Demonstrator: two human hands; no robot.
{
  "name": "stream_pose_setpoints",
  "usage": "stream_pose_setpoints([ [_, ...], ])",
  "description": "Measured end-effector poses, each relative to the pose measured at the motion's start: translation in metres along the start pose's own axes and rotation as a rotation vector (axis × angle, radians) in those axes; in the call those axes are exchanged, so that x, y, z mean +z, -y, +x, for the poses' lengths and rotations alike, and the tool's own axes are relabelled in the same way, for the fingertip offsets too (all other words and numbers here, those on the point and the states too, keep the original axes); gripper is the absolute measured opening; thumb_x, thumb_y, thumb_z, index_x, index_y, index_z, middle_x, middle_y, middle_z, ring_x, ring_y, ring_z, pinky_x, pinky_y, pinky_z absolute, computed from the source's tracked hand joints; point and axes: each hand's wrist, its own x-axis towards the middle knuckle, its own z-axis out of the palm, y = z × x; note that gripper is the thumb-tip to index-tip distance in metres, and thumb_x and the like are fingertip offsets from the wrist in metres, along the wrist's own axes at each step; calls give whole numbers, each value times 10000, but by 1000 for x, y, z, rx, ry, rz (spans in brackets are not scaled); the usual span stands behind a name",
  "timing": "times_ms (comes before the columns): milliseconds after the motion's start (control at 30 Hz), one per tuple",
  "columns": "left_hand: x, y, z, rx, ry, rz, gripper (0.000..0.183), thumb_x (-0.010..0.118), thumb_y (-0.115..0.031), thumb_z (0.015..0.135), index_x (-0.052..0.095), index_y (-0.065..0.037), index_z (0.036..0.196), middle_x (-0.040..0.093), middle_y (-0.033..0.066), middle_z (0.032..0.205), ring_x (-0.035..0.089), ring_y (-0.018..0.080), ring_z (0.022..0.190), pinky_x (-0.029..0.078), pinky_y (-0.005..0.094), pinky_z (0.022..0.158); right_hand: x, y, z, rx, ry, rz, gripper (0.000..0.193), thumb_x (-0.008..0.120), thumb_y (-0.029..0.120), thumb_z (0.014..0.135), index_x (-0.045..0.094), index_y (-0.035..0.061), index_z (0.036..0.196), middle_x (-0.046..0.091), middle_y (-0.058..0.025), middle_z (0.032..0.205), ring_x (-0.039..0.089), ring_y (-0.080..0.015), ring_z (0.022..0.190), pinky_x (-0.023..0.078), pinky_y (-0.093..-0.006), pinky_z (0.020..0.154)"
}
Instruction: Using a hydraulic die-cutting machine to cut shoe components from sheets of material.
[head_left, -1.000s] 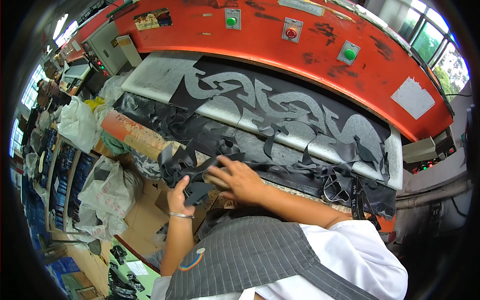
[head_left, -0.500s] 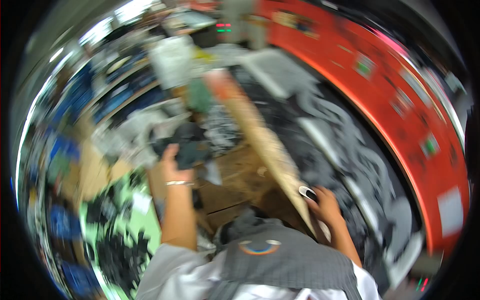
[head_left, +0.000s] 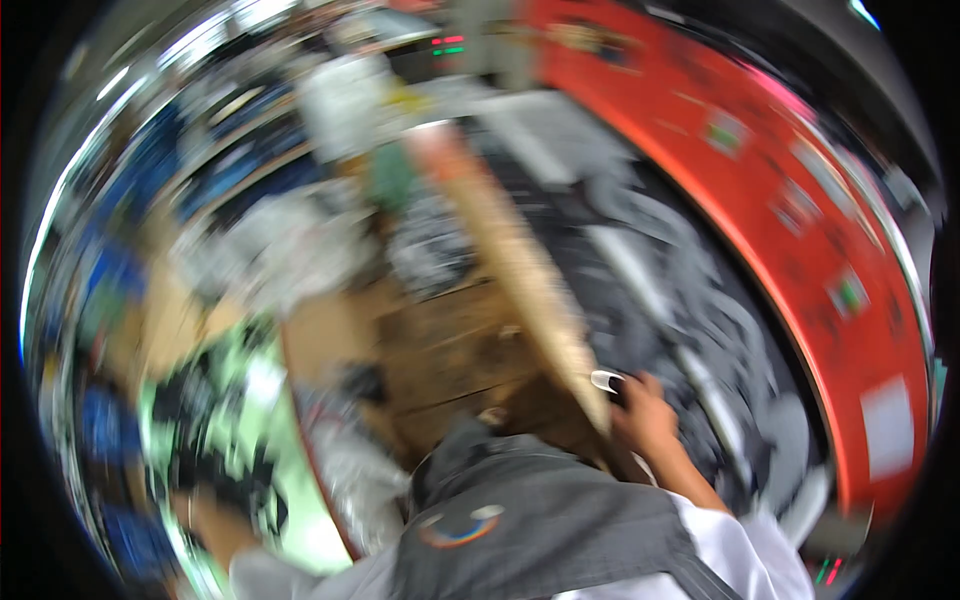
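Over the pale green tabletop (head_left: 315, 500) at lower left, my left hand (head_left: 205, 515) is smeared by motion. It is among dark cut pieces (head_left: 225, 470) that look like fabric; its fingers cannot be made out. At the near end of a long wooden edge, my right hand (head_left: 645, 412) is closed around a small black object with a rounded white rim (head_left: 604, 381). Its kind is not clear. Black and grey material (head_left: 690, 300) lies along the bench just right of this hand.
A red machine-like panel (head_left: 720, 190) runs along the right. The wooden edge (head_left: 530, 270) stretches away from me. Clear plastic bags (head_left: 280, 245) and a bag of grey scraps (head_left: 430, 250) are ahead, over brown cardboard (head_left: 450, 350). Shelves with blue stacks (head_left: 250, 165) stand far left.
My left hand has swung down and left from the middle to the green tabletop. The dark bundle it held is no longer seen in the middle. My right hand stays by the wooden edge.
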Motion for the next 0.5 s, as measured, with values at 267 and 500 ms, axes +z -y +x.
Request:
stream_pose_setpoints([
  [267,199,-253,-88,365,506,-734,286,545,-242,928,605,-82,1157,603,100,1059,590,266,918,480,364,848,-10,-40,29,-59,-175,385,339,632,240,830,610,4,1073,458,-218,1368,639,-402,993,518,-496,862],
  [500,294,-319,-77,13,818,-1195,451,541,-315,959,517,-111,1360,534,111,1342,529,264,1160,421,393,984,-49,-210,-88,510,-782,395,434,760,316,756,682,-7,1035,545,-220,1277,469,-378,1222,389,-435,1043],
])
